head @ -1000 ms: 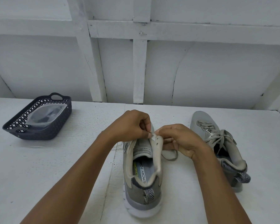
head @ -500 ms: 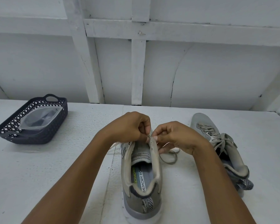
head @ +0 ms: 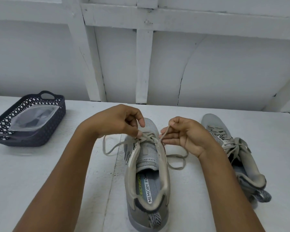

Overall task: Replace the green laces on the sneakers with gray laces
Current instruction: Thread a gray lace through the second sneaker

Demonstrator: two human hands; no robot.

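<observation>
a gray sneaker (head: 145, 154) stands upright on the white counter (head: 40, 178) right in front of the person, heel toward the camera and toe pointing at the white wall (head: 224, 67). the label (head: 149, 190) on its insole reads memory foam. a pale gray lace (head: 115, 145) crosses the eyelets nearest the toe; the eyelets further back are bare and the tongue shows. the left grip (head: 117, 122) is curled over the left side of the sneaker, thumb and forefinger pinching the lace where it leaves the left eyelet row. the right grip (head: 185, 134) is curled too, pinching the other run of the lace, which rises taut from the right eyelet row up to its fingers. slack from the lace lies in a loop on the counter on each side of the sneaker. a second sneaker (head: 211, 121) rests on the counter to the right, beyond the right forearm, leaning to one side, with gray laces (head: 231, 146) threaded through and loosely knotted. at the far left of the counter, well apart from the shoes, sits a dark lattice basket (head: 58, 114) with a clear plastic bag (head: 33, 121) inside; what the bag holds is too blurred to tell.
</observation>
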